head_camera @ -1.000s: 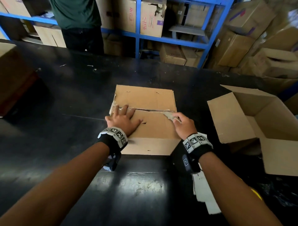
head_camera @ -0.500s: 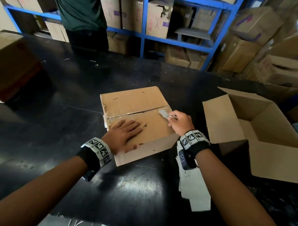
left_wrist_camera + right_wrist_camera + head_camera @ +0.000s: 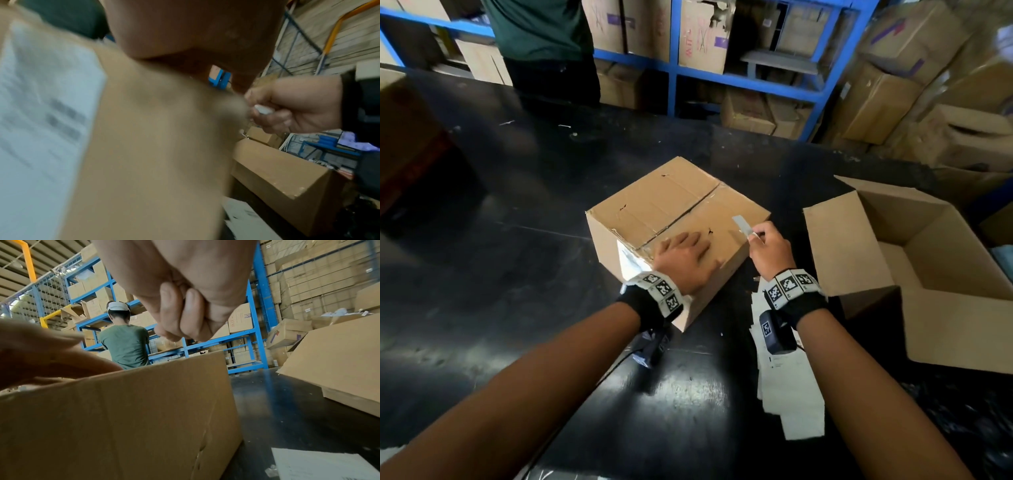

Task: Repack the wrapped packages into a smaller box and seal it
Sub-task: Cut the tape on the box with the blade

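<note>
The left hand (image 3: 683, 262) lies flat, fingers relaxed, pressing on the near top of the closed box (image 3: 674, 219) on the counter (image 3: 517, 274). Just right of that grip, the right hand (image 3: 770, 251) is clenched on a small blade (image 3: 743, 225), its tip over the box's right edge. Further right stands an open box (image 3: 914, 260). Judging by this, the taped seam is being cut open; next the blade must follow the seam shallowly, sparing the packages inside, which are hidden.
</note>
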Available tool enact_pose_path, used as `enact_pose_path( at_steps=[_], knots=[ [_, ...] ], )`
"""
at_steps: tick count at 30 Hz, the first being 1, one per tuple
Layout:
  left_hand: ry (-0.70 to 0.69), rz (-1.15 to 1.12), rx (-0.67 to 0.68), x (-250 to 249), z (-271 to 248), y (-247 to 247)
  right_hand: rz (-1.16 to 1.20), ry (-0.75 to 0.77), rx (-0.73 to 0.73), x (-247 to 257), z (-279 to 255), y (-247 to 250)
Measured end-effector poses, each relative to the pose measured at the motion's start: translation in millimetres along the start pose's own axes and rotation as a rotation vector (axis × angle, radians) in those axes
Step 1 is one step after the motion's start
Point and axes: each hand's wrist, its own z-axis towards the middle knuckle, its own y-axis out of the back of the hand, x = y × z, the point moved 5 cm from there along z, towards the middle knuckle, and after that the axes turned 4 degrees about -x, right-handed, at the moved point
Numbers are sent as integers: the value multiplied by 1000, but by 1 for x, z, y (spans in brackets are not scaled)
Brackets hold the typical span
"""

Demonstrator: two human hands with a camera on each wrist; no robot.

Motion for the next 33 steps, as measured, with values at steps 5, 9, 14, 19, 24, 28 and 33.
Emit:
enact_pose_path(
  at_steps=[5, 9, 14, 19, 24, 28, 33],
  knots=[
    [-326, 68, 56, 79, -2, 31, 20, 12, 18, 12, -1, -10],
    [-432, 336, 128, 138, 5, 32, 18, 32, 27, 19, -3, -23],
    [-408, 346, 84, 140, 6, 14, 17, 33, 25, 24, -4, -32],
    [-257, 238, -9, 98, -5, 5, 2, 24, 26, 22, -8, -30],
    [-64, 164, -150, 24, -19, -8, 25, -7, 0, 18, -17, -26],
    [-84, 237, -158, 6, -19, -2, 27, -26, -34, 10, -24, -17],
    [-378, 376, -62, 43, 0, 9, -18, -30, -46, -2, -31, -8]
  ],
)
